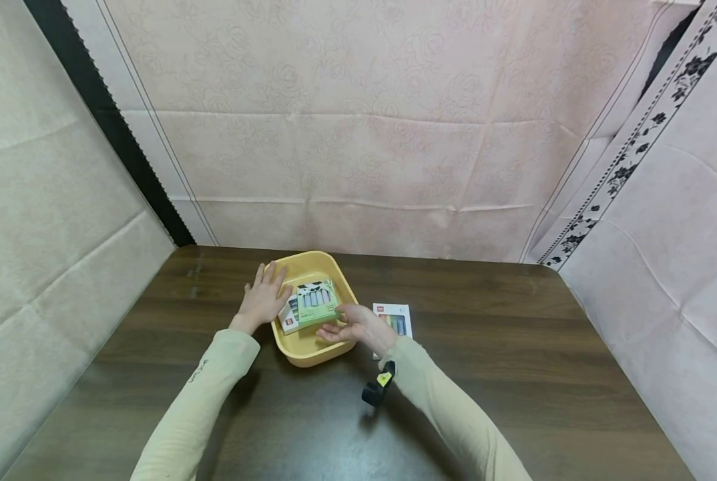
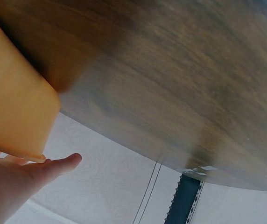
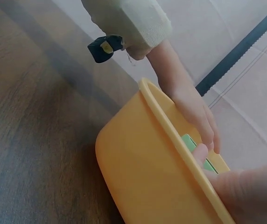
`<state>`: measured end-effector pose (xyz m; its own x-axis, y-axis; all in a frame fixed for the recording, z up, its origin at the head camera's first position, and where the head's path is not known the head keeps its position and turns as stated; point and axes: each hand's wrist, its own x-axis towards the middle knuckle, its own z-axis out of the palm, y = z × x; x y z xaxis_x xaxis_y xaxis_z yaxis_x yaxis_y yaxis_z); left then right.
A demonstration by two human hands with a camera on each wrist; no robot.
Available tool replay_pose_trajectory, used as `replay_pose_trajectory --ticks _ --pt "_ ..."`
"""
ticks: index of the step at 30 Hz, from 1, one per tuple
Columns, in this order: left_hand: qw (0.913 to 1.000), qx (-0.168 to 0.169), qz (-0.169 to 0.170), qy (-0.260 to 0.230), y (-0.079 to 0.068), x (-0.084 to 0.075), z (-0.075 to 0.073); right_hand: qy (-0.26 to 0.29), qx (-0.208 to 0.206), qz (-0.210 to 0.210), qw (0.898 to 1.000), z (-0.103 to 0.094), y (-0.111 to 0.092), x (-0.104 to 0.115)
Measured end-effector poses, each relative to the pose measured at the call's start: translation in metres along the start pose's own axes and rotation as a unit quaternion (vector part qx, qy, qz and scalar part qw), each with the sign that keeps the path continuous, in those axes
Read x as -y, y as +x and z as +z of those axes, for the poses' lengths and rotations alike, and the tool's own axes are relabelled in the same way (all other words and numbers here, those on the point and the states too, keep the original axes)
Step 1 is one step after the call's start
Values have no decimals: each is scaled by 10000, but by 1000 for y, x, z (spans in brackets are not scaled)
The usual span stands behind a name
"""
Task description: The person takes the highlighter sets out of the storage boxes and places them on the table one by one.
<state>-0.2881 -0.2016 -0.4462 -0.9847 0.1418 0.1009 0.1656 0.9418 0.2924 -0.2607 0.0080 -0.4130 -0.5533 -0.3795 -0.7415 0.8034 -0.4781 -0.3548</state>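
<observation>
In the head view a yellow plastic basin (image 1: pixel 301 359) stands on the table. Inside it a green box (image 1: pixel 318 312) with a cow pattern and a row of pale sticks pictured lies over a white box (image 1: pixel 290 325). My left hand (image 1: pixel 260 300) rests at the basin's left rim, fingers spread and fairly straight. Over the near right rim reaches my right hand (image 1: pixel 358 326), its thumb by the green box's corner and its fingers loosely extended below. The right wrist view shows that thumb against the green box (image 3: pixel 210 166); the other fingers are hidden there.
Right of the basin lies another white box (image 1: pixel 394 319) with coloured sticks pictured, partly covered by the right forearm. A black wrist strap (image 1: pixel 375 387) hangs at the right cuff. The wooden table (image 1: pixel 503 374) meets cloth-covered walls at its back and sides.
</observation>
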Motion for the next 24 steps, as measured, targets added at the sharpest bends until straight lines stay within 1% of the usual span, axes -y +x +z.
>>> replay_pose_trajectory --ticks 10,14,20,24 --pt "10000 29 -22 -11 1 0 2 -66 20 -77 9999 -1 -2 0" --pt "10000 18 -9 -11 1 0 1 -99 110 -115 9998 -2 -3 0" --pt "10000 14 0 -18 0 0 0 -377 375 -311 9981 -4 -4 0" --pt "10000 30 13 -8 -1 0 0 -643 421 -473 9959 -4 -8 0"
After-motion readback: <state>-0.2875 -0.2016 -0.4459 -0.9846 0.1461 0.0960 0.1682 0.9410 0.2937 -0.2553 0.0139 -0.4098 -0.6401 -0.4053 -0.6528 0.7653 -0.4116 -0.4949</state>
